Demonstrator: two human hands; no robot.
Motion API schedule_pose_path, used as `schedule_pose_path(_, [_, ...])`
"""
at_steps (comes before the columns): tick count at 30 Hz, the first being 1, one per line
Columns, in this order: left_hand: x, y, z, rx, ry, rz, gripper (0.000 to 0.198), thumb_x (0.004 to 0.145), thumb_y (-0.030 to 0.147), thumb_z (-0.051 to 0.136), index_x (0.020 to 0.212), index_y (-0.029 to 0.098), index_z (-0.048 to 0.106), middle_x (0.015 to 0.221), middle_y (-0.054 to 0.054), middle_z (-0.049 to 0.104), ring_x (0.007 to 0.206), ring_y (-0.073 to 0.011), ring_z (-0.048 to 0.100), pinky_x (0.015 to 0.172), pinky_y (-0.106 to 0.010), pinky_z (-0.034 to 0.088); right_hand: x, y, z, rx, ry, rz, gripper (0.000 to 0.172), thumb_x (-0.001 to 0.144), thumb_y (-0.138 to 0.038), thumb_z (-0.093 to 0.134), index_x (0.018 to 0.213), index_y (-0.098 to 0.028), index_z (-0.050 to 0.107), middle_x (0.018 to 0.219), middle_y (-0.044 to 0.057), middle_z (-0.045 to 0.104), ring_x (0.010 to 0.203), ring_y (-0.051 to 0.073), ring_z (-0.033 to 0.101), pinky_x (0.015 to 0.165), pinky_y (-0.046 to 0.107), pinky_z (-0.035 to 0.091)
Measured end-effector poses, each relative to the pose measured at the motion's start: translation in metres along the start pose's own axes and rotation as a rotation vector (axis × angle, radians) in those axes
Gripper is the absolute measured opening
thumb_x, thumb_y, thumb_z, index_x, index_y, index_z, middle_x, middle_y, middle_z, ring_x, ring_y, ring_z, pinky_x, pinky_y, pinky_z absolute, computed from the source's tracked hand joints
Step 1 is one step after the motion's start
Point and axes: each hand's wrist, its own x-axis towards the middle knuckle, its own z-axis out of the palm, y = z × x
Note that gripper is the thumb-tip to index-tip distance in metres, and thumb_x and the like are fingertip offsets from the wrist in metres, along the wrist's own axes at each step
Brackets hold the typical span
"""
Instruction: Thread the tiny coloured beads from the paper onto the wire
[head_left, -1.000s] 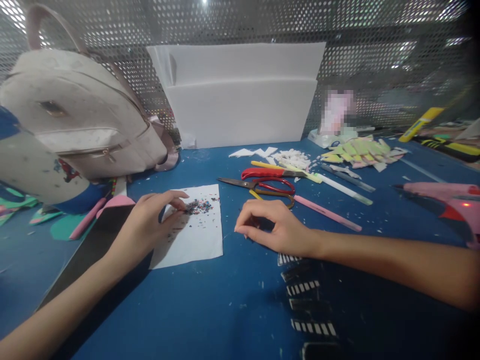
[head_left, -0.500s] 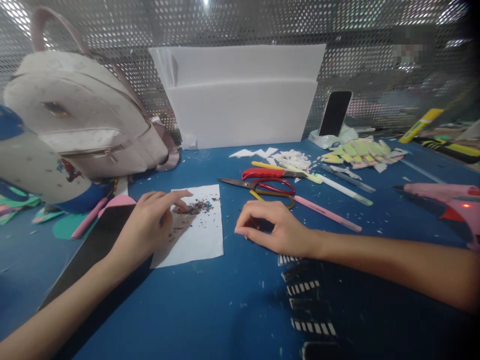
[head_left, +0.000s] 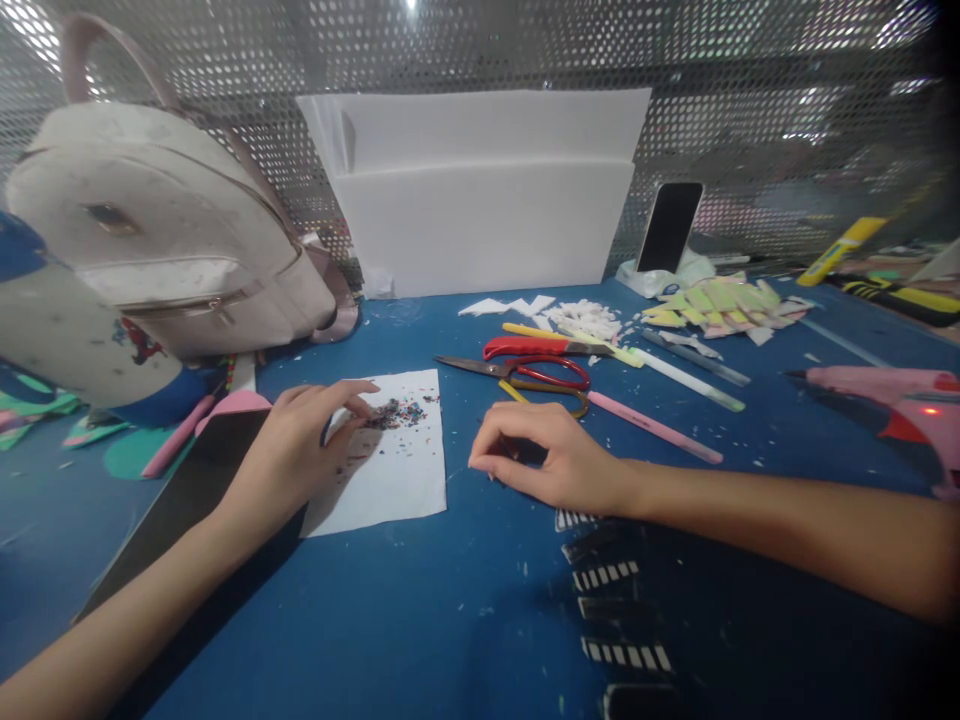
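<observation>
My left hand (head_left: 304, 435) is over a white sheet of paper (head_left: 405, 480), at the left edge of a small heap of multicoloured bits (head_left: 401, 412). Its thumb and a fingertip come together there, while the index finger reaches out above them. Any bit between those tips is too small to see. Resting on the blue table, my right hand (head_left: 551, 455) has curled fingers, with the thumb tip against the index fingertip. Whatever they may pinch is hidden. Just beyond this hand are red-handled scissors (head_left: 551, 372) and a pink pen (head_left: 656, 427).
Black-and-white striped strips (head_left: 626, 652) lie near the right forearm. A pink glue gun (head_left: 885, 382) with a lit light is at right. Behind are a red-handled cutter (head_left: 525, 346), white scraps (head_left: 589, 320) and a phone (head_left: 671, 228). A backpack (head_left: 172, 230) and dark board (head_left: 180, 500) occupy the left.
My left thumb has come up into view and closed toward the fingertips at the heap, and the index finger has drawn back slightly. My right hand stays where it was.
</observation>
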Motion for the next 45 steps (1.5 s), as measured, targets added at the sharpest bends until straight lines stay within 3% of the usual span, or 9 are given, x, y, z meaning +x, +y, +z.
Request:
schedule_pose_path(8, [0.0001,-0.0017,0.0030,-0.022,-0.024,0.028,0.027,0.090,0.017,0.049,0.114,0.027,0.050,0.090,-0.002,0.070,0.087,-0.0233,0.065,0.087,-0.042,0.043,0.0005,0.0005,0.0000,-0.015,-0.007,0.002,0.009,0.090,-0.019,0.058,0.082,-0.016,0.061,0.074,0.000,0.058,0.069,0.010,0.052,0.061,0.023,0.043])
schedule_pose_path(19, [0.0009,-0.0023,0.0044,-0.038,-0.077,0.057,0.023,0.090,0.019,0.047,0.111,0.028,0.050,0.089,-0.002,0.068,0.092,-0.0257,0.065,0.085,-0.044,0.043,0.0005,-0.0001,0.0003,-0.011,-0.010,0.005,0.010,0.091,-0.020,0.057,0.082,-0.016,0.060,0.074,0.000,0.058,0.069,0.010,0.052,0.061,0.024,0.043])
schedule_pose_path(33, [-0.0002,0.0008,0.0034,-0.017,-0.044,0.046,0.015,0.094,0.018,0.041,0.103,0.026,0.051,0.110,-0.006,0.066,0.099,-0.0251,0.062,0.087,-0.045,0.043,0.0005,-0.0003,-0.0006,-0.003,-0.012,0.006,0.009,0.090,-0.019,0.057,0.082,-0.016,0.060,0.074,0.000,0.058,0.069,0.010,0.052,0.062,0.024,0.043])
schedule_pose_path(39, [0.0004,0.0036,0.0019,-0.033,-0.042,0.076,0.030,0.092,0.014,0.041,0.118,0.025,0.049,0.094,-0.004,0.069,0.092,-0.0230,0.064,0.090,-0.044,0.042,0.0007,-0.0001,-0.0004,-0.010,-0.020,0.005,0.009,0.090,-0.019,0.058,0.082,-0.016,0.060,0.074,0.000,0.058,0.069,0.011,0.052,0.062,0.024,0.043])
schedule_pose_path(45, [0.0009,0.0000,0.0049,-0.038,-0.049,0.076,0.030,0.092,0.016,0.042,0.118,0.028,0.050,0.093,-0.003,0.070,0.090,-0.0237,0.064,0.087,-0.044,0.042,0.0001,0.0005,-0.0003,-0.022,-0.037,0.022,0.010,0.091,-0.021,0.057,0.083,-0.016,0.060,0.076,0.001,0.058,0.069,0.011,0.052,0.061,0.024,0.043])
